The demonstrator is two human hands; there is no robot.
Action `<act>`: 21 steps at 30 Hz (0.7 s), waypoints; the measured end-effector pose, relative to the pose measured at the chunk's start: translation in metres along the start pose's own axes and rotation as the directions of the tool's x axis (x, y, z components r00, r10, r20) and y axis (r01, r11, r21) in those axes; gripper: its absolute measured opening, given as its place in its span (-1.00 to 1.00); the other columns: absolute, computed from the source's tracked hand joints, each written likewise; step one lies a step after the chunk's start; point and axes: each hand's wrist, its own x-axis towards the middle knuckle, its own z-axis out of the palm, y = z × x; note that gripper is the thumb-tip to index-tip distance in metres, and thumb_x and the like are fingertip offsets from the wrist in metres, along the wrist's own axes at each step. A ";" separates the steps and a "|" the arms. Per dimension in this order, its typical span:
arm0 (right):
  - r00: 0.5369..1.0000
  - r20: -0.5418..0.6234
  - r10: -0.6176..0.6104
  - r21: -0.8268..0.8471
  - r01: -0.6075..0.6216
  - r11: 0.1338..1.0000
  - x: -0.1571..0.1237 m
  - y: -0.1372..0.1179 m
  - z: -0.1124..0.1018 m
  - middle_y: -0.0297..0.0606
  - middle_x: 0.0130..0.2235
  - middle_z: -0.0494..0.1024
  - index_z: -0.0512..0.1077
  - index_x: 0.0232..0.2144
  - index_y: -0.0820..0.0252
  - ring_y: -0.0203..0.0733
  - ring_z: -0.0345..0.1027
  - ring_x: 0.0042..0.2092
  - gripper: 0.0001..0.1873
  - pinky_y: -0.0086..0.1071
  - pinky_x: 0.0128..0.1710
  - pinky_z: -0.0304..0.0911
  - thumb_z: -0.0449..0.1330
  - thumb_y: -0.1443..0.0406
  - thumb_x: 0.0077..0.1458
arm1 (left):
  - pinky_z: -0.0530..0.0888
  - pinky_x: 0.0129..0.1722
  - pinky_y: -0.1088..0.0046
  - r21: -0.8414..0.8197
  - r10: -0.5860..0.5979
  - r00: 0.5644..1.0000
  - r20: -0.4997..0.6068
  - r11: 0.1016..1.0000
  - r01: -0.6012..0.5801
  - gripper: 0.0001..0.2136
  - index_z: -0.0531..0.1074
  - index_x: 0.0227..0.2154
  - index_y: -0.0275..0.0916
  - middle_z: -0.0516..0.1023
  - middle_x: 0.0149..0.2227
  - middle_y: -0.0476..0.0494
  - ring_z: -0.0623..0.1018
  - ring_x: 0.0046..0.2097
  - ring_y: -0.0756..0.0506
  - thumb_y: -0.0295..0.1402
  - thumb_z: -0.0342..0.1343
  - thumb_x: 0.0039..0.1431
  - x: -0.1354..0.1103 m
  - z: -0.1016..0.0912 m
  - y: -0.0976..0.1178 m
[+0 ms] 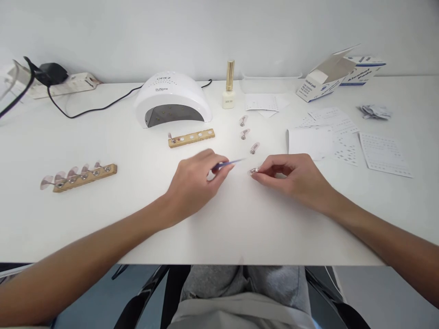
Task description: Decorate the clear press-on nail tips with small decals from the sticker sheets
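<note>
Smooth white table (233,237), pale wall (192,32) along back edge. Mid-table: left hand (195,180) pinched closed on slim blue stick (224,163); right hand (297,176) likewise on small silvery piece (254,171).

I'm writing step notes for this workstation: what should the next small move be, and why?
Probably ease the thin blue tool in the left hand toward the small shiny piece pinched by the right hand: the tool's tip seems close to the piece but looks apart from it.
</note>
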 end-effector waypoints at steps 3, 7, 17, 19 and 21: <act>0.997 0.049 0.053 0.120 -0.059 0.991 0.002 -0.001 -0.002 -0.31 -0.45 0.56 0.54 -0.47 0.13 -0.26 0.42 -0.40 -0.86 -0.41 -0.40 0.34 0.31 0.19 -0.07 | 0.30 -0.50 0.50 -0.212 -0.116 0.993 0.029 0.970 0.120 -0.86 0.52 -0.39 -0.23 0.42 -0.52 0.00 0.38 -0.48 0.06 -0.42 0.05 0.19 0.013 -0.015 0.001; 0.988 0.117 0.102 0.195 -0.124 0.973 0.002 -0.003 -0.002 -0.30 -0.47 0.57 0.55 -0.47 0.16 -0.29 0.41 -0.47 -0.86 -0.43 -0.45 0.35 0.33 0.21 -0.11 | 0.40 -0.47 0.47 -0.566 -0.239 0.971 0.018 0.798 0.206 -0.95 0.52 -0.37 -0.27 0.48 -0.51 -0.01 0.48 -0.48 0.03 -0.46 0.18 0.08 0.023 -0.026 0.000; 0.980 0.173 0.101 0.221 -0.138 0.966 -0.003 -0.010 0.005 -0.33 -0.45 0.58 0.53 -0.53 0.17 -0.31 0.43 -0.40 -0.94 -0.50 -0.39 0.34 0.32 0.30 -0.12 | 0.37 -0.72 0.47 -0.857 -0.328 0.924 0.199 0.399 0.326 -0.83 0.27 -0.32 -0.21 0.53 -0.54 0.00 0.43 -0.70 0.01 -0.32 0.17 0.12 0.021 -0.023 0.006; 0.975 0.198 0.105 0.209 -0.147 0.967 -0.004 -0.011 0.005 -0.34 -0.48 0.56 0.53 -0.53 0.18 -0.32 0.41 -0.42 -0.94 -0.50 -0.43 0.32 0.32 0.30 -0.11 | 0.45 -0.65 0.40 -0.869 -0.285 0.942 0.176 0.405 0.285 -0.84 0.28 -0.32 -0.22 0.54 -0.51 -0.04 0.51 -0.62 -0.05 -0.33 0.16 0.13 0.019 -0.022 0.009; 0.969 0.221 0.115 0.203 -0.161 0.966 -0.003 -0.013 0.005 -0.33 -0.49 0.55 0.53 -0.51 0.19 -0.31 0.40 -0.43 -0.94 -0.49 -0.44 0.31 0.32 0.31 -0.12 | 0.48 -0.60 0.36 -0.878 -0.257 0.957 0.137 0.415 0.237 -0.85 0.29 -0.33 -0.23 0.55 -0.48 -0.07 0.56 -0.54 -0.09 -0.33 0.15 0.15 0.017 -0.021 0.009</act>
